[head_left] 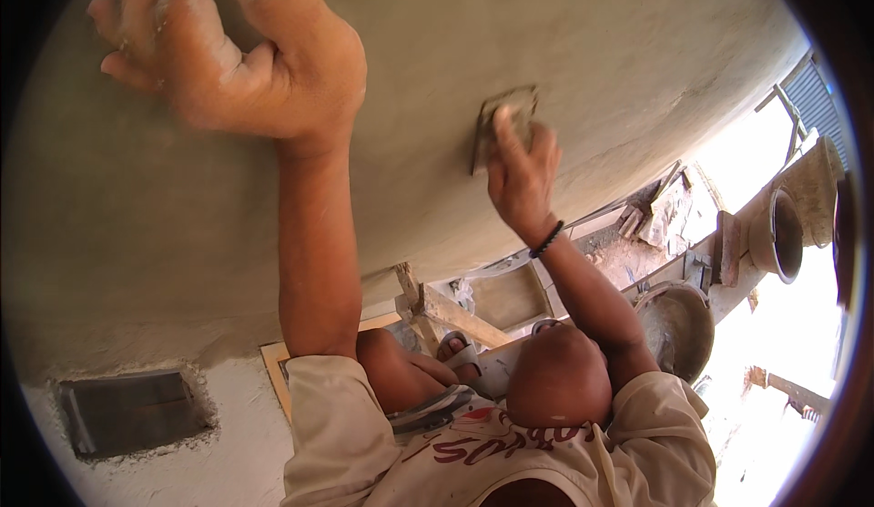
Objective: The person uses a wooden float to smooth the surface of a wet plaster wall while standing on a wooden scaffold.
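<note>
A grey wall of smooth, damp-looking plaster (419,43) curves across most of the head view. Right of centre, my right hand (523,175) presses a small, flat, rectangular plaster float (523,101) to it, index finger laid along its back. The float and fingertips are slightly blurred, and its handle, if any, is hidden. At upper left my left hand (264,61) is raised before the wall with fingers bent and apart. Pale plaster marks its skin, and nothing shows in it. Some of its fingertips are cut off by the picture's top edge.
A round pan (675,329) stands on planks at right, with a bucket (776,236) farther along. Wooden braces (455,314) rise near my sandalled foot (460,352). A rectangular wall opening (137,411) lies at lower left. Bright ground shows beyond the planks.
</note>
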Action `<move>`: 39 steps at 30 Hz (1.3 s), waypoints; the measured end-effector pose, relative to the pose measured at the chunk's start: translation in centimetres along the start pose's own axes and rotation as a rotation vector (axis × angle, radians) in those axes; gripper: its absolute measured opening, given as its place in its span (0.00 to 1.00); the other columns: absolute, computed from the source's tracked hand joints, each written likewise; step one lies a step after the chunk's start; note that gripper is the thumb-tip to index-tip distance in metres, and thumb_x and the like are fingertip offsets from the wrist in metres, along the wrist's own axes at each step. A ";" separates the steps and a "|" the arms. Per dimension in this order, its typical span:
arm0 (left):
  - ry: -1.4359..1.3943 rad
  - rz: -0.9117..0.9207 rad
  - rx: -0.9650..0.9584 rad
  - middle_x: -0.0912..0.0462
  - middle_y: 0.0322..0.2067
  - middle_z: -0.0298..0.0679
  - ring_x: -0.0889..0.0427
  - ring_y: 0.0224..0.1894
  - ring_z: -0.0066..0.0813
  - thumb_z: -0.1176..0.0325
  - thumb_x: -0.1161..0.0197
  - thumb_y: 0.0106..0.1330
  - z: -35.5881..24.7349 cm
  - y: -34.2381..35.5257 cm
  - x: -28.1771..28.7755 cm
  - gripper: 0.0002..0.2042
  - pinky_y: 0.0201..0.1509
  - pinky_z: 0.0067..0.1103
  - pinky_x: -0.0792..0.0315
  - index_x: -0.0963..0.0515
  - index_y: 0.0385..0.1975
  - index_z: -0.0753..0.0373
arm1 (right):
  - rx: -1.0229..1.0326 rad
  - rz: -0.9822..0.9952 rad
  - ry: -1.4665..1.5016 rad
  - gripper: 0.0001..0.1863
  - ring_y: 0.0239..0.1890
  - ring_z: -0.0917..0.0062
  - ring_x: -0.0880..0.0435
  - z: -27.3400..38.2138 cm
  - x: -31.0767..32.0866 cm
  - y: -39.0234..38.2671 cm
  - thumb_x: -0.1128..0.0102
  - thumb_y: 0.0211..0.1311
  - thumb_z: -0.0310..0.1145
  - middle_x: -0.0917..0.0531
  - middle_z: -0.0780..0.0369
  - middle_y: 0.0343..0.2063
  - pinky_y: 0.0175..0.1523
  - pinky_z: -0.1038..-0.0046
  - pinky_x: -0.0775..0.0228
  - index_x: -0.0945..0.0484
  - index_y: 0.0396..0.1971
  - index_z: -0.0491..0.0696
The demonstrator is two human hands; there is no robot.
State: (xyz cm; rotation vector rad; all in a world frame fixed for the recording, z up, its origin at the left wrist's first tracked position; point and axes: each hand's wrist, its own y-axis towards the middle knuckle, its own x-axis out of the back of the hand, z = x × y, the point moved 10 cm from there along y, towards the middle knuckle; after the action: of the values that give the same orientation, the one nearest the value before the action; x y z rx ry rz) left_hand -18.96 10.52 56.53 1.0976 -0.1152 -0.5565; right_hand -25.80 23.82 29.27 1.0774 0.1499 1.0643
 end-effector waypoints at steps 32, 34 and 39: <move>-1.041 1.534 0.159 0.33 0.63 0.50 0.44 0.70 0.58 0.71 0.36 0.59 -24.4 -31.8 0.0 0.23 0.72 0.46 0.47 0.25 0.58 0.60 | -0.950 0.478 0.234 0.33 0.45 0.59 0.16 -15.3 3.6 -22.5 0.38 0.52 0.32 0.17 0.44 0.43 0.55 0.65 0.28 0.31 0.61 0.41; -1.039 1.503 0.105 0.34 0.64 0.48 0.45 0.70 0.56 0.70 0.35 0.59 -25.4 -32.1 -1.1 0.23 0.73 0.44 0.48 0.25 0.58 0.59 | -0.993 0.527 0.341 0.35 0.46 0.61 0.16 -14.7 3.8 -23.3 0.36 0.51 0.32 0.18 0.45 0.44 0.55 0.67 0.28 0.31 0.62 0.43; -1.165 1.635 0.016 0.30 0.62 0.44 0.44 0.71 0.50 0.66 0.31 0.56 -30.2 -34.4 -0.5 0.24 0.74 0.43 0.49 0.23 0.55 0.58 | -0.921 0.611 0.366 0.34 0.47 0.69 0.20 -14.4 5.9 -23.6 0.35 0.52 0.29 0.19 0.52 0.49 0.55 0.70 0.29 0.32 0.63 0.45</move>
State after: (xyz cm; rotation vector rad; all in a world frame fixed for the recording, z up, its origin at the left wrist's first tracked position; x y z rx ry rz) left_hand -21.34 23.72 12.81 0.2728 -1.8256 0.3925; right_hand -15.96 36.21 5.77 0.0656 -0.3810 1.6379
